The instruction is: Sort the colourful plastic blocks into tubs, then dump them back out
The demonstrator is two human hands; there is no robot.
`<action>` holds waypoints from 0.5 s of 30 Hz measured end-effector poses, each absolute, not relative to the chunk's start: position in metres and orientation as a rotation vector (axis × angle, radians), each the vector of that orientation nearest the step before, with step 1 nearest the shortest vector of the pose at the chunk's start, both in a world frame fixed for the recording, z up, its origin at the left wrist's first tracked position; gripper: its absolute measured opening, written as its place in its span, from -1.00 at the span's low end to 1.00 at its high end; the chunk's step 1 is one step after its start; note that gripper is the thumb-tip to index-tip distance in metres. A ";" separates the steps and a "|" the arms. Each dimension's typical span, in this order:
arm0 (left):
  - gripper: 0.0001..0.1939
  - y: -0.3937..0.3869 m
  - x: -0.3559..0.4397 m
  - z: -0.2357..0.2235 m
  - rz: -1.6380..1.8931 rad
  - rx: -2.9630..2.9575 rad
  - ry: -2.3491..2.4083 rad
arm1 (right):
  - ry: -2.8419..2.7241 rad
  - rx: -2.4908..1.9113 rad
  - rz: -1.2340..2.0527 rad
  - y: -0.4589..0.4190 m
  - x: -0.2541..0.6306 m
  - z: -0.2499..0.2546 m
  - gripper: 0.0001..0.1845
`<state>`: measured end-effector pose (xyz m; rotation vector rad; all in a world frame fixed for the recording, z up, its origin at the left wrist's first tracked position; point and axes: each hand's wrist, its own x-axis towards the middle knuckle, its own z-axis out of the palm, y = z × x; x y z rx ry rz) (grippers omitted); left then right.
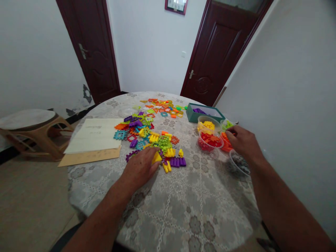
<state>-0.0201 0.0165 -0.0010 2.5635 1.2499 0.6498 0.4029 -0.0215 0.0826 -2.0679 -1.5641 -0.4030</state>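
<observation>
Currently, the L hand (143,164) is resting on the near edge of a jumbled heap of plastic pcs (147,133), its fingers curling over a smooth yellow pc (156,158); can't tell if it's gripping. The R hand (243,141) is hovering by the orange tub (226,142), thumb & fingertips drawing close; can't tell if they're pinching anything. Pcs are showing as flat notched squares, lattices & ribbed blocks; a 2nd, flatter heap (162,106) is lying farther back. All are sitting on the counter (170,203), which is wearing a grey floral cloth w/ lacy lines. Faint writing is marking the cream sheet (97,136), too small to read; 1 tan sheet (90,156) is lying under its near edge. At R, 5 clear round tubs are standing: yellow (219,126), red (208,149), lime, orange, grey contents. 1 green box (194,118) is holding purple pcs (199,111).
</observation>
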 end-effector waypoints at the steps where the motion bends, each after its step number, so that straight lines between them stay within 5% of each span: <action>1: -0.56 0.016 -0.020 -0.001 0.650 2.571 1.248 | -1.643 -2.017 -0.300 -0.023 0.387 0.081 -0.74; 6: -0.58 0.016 -0.018 -0.001 0.666 2.581 1.240 | -2.009 -1.762 0.184 -0.021 0.302 0.035 -0.70; 10: -0.60 0.015 -0.016 -0.001 0.681 2.595 1.229 | -2.097 -1.702 0.169 -0.002 0.264 -0.012 -0.54; 15: -0.60 0.018 -0.020 -0.004 0.693 2.633 1.229 | -2.052 -1.679 0.260 0.011 0.261 -0.032 -0.63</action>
